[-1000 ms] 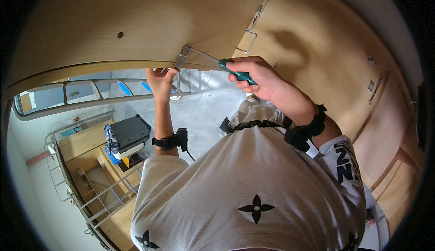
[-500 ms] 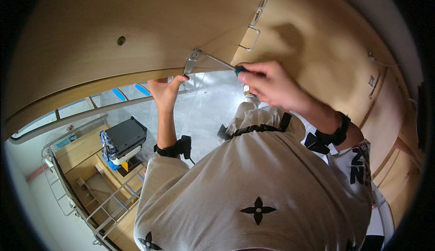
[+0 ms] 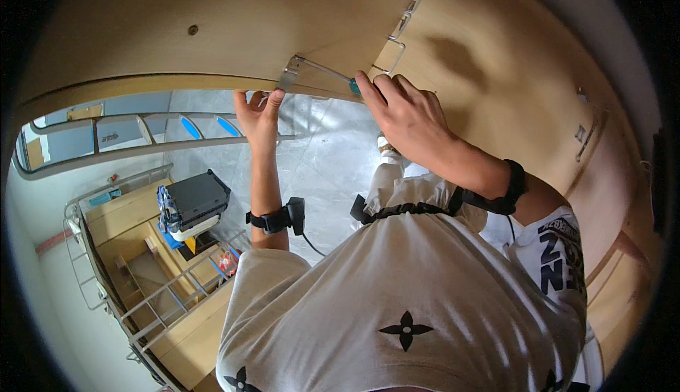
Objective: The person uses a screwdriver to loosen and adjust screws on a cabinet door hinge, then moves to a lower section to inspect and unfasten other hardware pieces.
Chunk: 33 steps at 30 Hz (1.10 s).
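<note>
the wooden panel (image 3: 212, 24) overhead is taken as the landmark, and everything is placed from it. far below its left end, a wooden desk (image 3: 124, 211) with a metal rail frame (image 3: 152, 293) is seen on the floor, and a black box-shaped case (image 3: 193, 199) with a pale underside is rested on the desk's top. just under the panel's lower edge, a grey metal rail (image 3: 106, 152) with two blue oval marks is seen running along it.

at the panel's lower edge, near its middle, the left hand (image 3: 256, 114) is raised, with its fingertips (image 3: 273, 97) pressed up against the underside of the edge, just beside a small metal bracket (image 3: 289, 75) fixed to the panel. nothing is seen clamped in this hand; the fingers are held loosely together and only the edge is touched. a black wrist strap (image 3: 273, 218) with a small device is worn on the left forearm, well below the panel.

from the bracket, the thin metal shaft of a screwdriver (image 3: 327, 73) is seen running to the right along the panel's face, its tip set at the bracket. the green handle is mostly hidden inside the right hand (image 3: 404, 119), which is closed tightly around it, just below the panel's edge and right of the bracket. a black band (image 3: 511, 186) is worn on the right wrist.

at the panel's right end, a metal hinge fitting (image 3: 405, 16) is seen where a second wooden panel (image 3: 510, 73) meets it.
</note>
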Each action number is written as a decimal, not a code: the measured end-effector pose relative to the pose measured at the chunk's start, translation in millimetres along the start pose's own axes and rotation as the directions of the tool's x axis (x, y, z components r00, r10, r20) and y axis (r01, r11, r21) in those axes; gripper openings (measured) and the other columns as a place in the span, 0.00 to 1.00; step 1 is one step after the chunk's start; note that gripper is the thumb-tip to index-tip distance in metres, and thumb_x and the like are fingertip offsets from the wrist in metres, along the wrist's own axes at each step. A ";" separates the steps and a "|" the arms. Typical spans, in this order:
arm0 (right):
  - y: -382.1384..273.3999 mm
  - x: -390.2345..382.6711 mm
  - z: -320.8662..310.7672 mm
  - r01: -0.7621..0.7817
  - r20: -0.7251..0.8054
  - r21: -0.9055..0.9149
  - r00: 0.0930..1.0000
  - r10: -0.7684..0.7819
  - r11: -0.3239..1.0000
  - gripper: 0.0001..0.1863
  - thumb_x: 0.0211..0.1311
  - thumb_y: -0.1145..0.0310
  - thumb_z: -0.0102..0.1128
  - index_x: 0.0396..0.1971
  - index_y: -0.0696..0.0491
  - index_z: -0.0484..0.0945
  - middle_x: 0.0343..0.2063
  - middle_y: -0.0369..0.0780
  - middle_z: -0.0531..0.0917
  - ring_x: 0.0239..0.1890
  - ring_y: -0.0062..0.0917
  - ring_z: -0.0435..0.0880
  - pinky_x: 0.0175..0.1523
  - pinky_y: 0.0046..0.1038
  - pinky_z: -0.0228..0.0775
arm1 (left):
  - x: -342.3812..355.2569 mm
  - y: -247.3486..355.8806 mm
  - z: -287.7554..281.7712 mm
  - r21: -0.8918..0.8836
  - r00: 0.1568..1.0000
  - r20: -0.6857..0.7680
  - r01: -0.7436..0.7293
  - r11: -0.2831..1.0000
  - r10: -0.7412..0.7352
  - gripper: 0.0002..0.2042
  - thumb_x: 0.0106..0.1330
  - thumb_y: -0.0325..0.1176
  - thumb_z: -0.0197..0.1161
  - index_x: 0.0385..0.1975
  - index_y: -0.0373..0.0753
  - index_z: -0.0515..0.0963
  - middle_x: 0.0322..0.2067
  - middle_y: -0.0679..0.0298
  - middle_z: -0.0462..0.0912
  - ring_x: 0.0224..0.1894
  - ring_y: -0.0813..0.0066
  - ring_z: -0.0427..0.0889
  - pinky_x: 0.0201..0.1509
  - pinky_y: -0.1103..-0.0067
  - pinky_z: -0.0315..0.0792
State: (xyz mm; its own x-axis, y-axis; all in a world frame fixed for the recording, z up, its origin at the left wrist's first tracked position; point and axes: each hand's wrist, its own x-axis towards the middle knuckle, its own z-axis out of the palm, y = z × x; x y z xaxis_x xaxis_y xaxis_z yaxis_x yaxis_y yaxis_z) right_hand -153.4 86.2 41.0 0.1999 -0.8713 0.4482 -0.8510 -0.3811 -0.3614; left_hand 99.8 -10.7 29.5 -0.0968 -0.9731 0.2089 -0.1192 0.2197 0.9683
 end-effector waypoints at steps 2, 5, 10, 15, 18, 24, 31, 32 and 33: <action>0.8 -0.5 3.2 0.037 -0.029 -0.027 0.999 -0.038 0.999 0.26 0.43 0.75 0.56 0.48 0.62 0.72 0.31 0.40 0.73 0.26 0.28 0.76 0.25 0.27 0.72 | 1.4 -7.7 -2.2 -0.028 1.000 0.003 0.005 1.000 -0.005 0.27 0.50 0.29 0.72 0.46 0.36 0.64 0.44 0.62 0.71 0.44 0.71 0.73 0.48 0.77 0.70; -0.1 2.3 7.0 0.004 -0.064 0.145 0.998 0.005 0.989 0.21 0.49 0.73 0.57 0.46 0.62 0.72 0.27 0.40 0.74 0.20 0.24 0.74 0.22 0.24 0.69 | -1.6 -12.1 -0.5 -0.053 0.999 -0.052 -0.011 0.999 0.009 0.32 0.48 0.32 0.74 0.50 0.35 0.61 0.49 0.60 0.65 0.46 0.69 0.72 0.50 0.76 0.69; 19.3 2.3 11.7 -0.542 0.859 0.324 0.512 0.002 -0.776 0.10 0.58 0.68 0.57 0.33 0.57 0.69 0.26 0.38 0.74 0.14 0.10 0.61 0.11 0.10 0.43 | -25.6 -34.0 -2.1 -0.211 0.990 -0.056 0.113 0.971 -0.127 0.38 0.51 0.33 0.71 0.58 0.39 0.53 0.50 0.58 0.61 0.43 0.66 0.75 0.39 0.72 0.77; 5.3 1.9 -6.2 -0.568 0.803 0.488 0.590 0.086 -0.663 0.09 0.60 0.67 0.55 0.32 0.58 0.71 0.27 0.38 0.74 0.16 0.12 0.64 0.13 0.12 0.45 | -61.6 -88.2 8.9 0.260 0.808 0.209 0.496 0.828 -0.550 0.14 0.56 0.26 0.63 0.42 0.36 0.71 0.33 0.65 0.76 0.33 0.76 0.78 0.35 0.81 0.75; 7.7 -24.6 -8.9 -0.684 0.754 0.639 0.649 0.107 -0.351 0.09 0.61 0.65 0.54 0.29 0.56 0.72 0.24 0.33 0.72 0.14 0.10 0.63 0.14 0.15 0.46 | -73.7 -135.7 44.5 0.428 0.774 0.526 0.117 0.896 -0.352 0.10 0.53 0.28 0.64 0.33 0.32 0.75 0.29 0.59 0.80 0.31 0.75 0.79 0.34 0.79 0.74; 37.3 -132.1 -26.0 -0.764 0.838 0.538 0.438 0.327 -0.356 0.09 0.61 0.65 0.54 0.28 0.55 0.71 0.20 0.31 0.71 0.13 0.10 0.63 0.15 0.15 0.47 | -63.9 -169.2 190.9 0.529 0.812 0.534 -0.103 0.842 -0.236 0.14 0.49 0.28 0.65 0.35 0.34 0.74 0.31 0.53 0.79 0.33 0.58 0.79 0.37 0.72 0.74; 64.7 -186.6 -53.0 -0.680 0.699 0.654 0.375 0.609 -0.332 0.07 0.61 0.68 0.53 0.30 0.58 0.72 0.20 0.33 0.72 0.13 0.11 0.63 0.15 0.15 0.46 | -64.6 -206.7 245.2 0.616 0.767 0.626 -0.375 0.693 -0.142 0.12 0.52 0.32 0.60 0.36 0.38 0.72 0.29 0.50 0.78 0.35 0.51 0.78 0.37 0.63 0.74; 67.4 -190.1 -53.5 -0.679 0.694 0.656 0.371 0.617 -0.329 0.07 0.61 0.68 0.53 0.30 0.58 0.72 0.20 0.33 0.72 0.13 0.11 0.63 0.15 0.15 0.46 | -64.6 -210.6 246.9 0.608 0.763 0.632 -0.378 0.698 -0.137 0.12 0.52 0.32 0.60 0.36 0.38 0.72 0.29 0.50 0.78 0.35 0.51 0.78 0.37 0.63 0.74; 69.8 -192.5 -53.5 -0.660 0.684 0.670 0.373 0.627 -0.339 0.07 0.61 0.69 0.53 0.30 0.58 0.72 0.20 0.33 0.72 0.13 0.11 0.63 0.15 0.15 0.47 | -64.4 -214.2 247.4 0.594 0.772 0.623 -0.358 0.720 -0.130 0.11 0.53 0.32 0.59 0.36 0.38 0.72 0.29 0.49 0.78 0.34 0.51 0.79 0.36 0.63 0.74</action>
State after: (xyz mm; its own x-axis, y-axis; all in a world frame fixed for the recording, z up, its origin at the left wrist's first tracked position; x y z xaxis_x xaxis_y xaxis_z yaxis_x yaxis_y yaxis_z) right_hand -277.2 243.8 -26.8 -0.1262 -0.7753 -0.6189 0.4822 0.4973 -0.7213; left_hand -112.9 22.0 -225.3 -0.6745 -0.7366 -0.0497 -0.6382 0.5479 0.5408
